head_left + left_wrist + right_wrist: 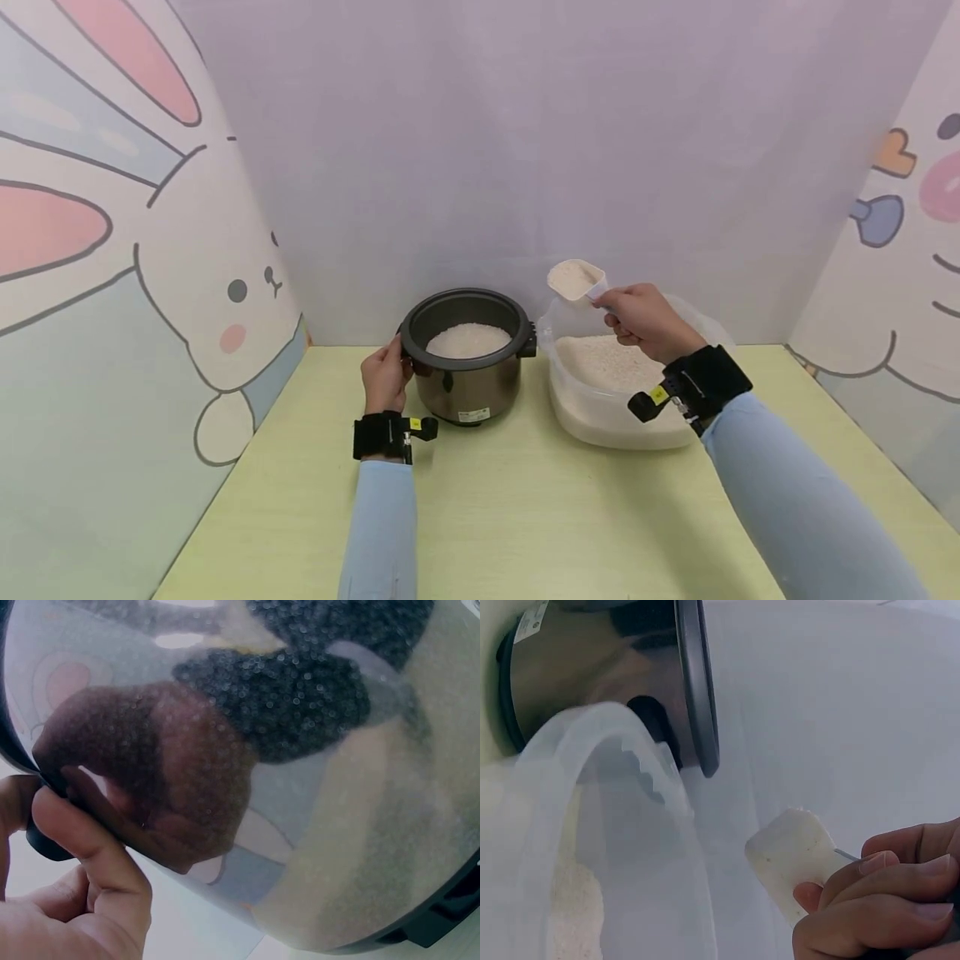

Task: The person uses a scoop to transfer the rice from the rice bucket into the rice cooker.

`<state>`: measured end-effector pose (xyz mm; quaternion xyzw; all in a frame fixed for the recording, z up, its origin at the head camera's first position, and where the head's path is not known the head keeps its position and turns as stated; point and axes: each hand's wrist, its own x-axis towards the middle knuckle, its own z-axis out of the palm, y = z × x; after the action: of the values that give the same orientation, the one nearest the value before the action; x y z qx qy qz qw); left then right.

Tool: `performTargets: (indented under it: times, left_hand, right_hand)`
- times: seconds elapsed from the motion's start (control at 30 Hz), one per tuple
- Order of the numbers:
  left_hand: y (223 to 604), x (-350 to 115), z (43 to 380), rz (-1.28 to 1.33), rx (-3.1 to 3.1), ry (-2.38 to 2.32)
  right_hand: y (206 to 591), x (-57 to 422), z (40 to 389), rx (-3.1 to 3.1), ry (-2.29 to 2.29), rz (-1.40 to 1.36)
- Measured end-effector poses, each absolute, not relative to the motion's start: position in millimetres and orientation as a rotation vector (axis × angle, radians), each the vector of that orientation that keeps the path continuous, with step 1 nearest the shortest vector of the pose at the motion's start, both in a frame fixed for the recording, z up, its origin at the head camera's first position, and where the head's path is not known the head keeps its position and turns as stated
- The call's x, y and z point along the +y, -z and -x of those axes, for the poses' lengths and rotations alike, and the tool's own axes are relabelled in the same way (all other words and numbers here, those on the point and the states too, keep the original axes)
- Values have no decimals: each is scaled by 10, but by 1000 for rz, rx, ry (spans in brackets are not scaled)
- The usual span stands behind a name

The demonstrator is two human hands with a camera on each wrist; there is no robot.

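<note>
My right hand point(647, 321) grips the handle of a white measuring cup point(576, 280) heaped with rice, raised above the left rear rim of a clear plastic tub point(600, 417). In the right wrist view the fingers point(877, 915) curl round the handle and the cup is seen from its side. Pinched in my left hand point(386, 377) is the small black side handle of a dark rice cooker point(468, 392), just under its rim. White rice point(469, 340) lies inside the cooker. More rice point(607, 362) fills part of the tub.
Both vessels stand on a pale yellow-green table point(510, 517), close to a plain light curtain point(525, 150) behind. Side panels with a cartoon rabbit point(225, 275) on the left and another cartoon figure point(900, 275) on the right flank the table.
</note>
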<state>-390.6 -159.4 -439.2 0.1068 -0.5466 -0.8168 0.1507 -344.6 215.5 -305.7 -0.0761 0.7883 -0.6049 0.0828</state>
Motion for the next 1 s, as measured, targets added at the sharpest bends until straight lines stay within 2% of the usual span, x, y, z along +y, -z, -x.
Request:
performTargets:
  times: [0.47, 0.67, 1.0]
  left_hand:
    - [4369, -1587, 3904, -318, -1581, 2334]
    - [4382, -1587, 3914, -341, -1588, 2340]
    - [4386, -1598, 3911, -344, -1579, 2347]
  right_hand:
    - [3084, 1552, 3484, 2484, 1782, 288]
    - [3088, 1411, 3513, 2716, 1581, 362]
    - [3095, 1266, 3548, 2835, 1490, 429]
